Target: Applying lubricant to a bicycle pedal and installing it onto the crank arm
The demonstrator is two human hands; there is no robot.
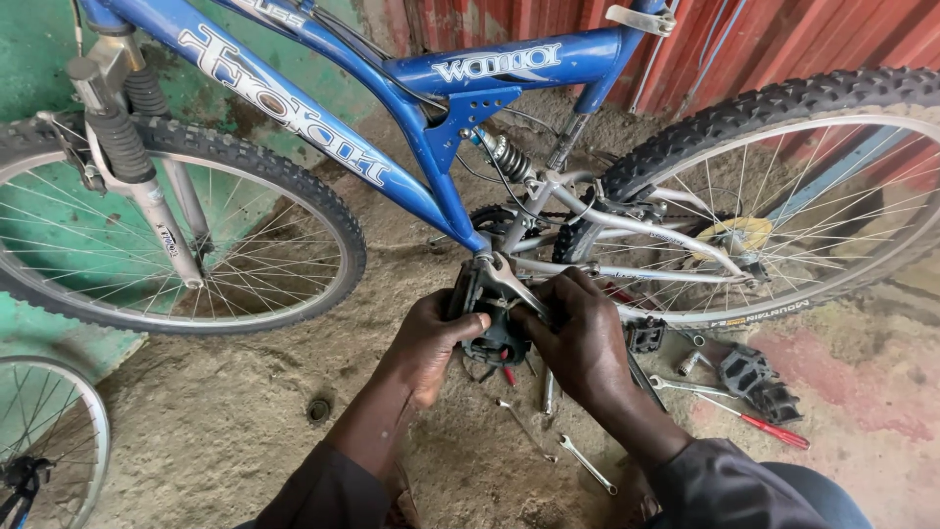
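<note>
**Two Hands on a Bike Pedal**

While the blue bike (431, 147) stands on the dirt floor (215, 421), a person works low down at its middle. The left hand (431, 338) wraps around a black pedal (494, 338) and grips it from the side, with the thumb on top. The right hand (578, 333) is curled tight on the other side of the pedal, near the silver crank arm (504, 279). It may be holding a small tool, but the fingers hide it, so that cannot be told. Both hands probably press from two sides so that the pedal keeps from spinning.

The pedal sits just under the bike frame, between the front wheel (166, 235) and the back wheel (783, 206). It looks like hard, bumpy plastic. The frame is smooth, shiny, painted metal. The tyres are black rubber with little knobs, and the thin spokes are shiny wire.

Tools lie near, likely so that they are easy to grab. Two silver spanners (558, 446) rest on the floor just below the hands. A screwdriver with a red handle (769, 426) lies to the right, beside another black pedal (759, 382). Part of a third wheel (44, 441) shows at the left edge. The floor is rough, dusty and brown.
</note>
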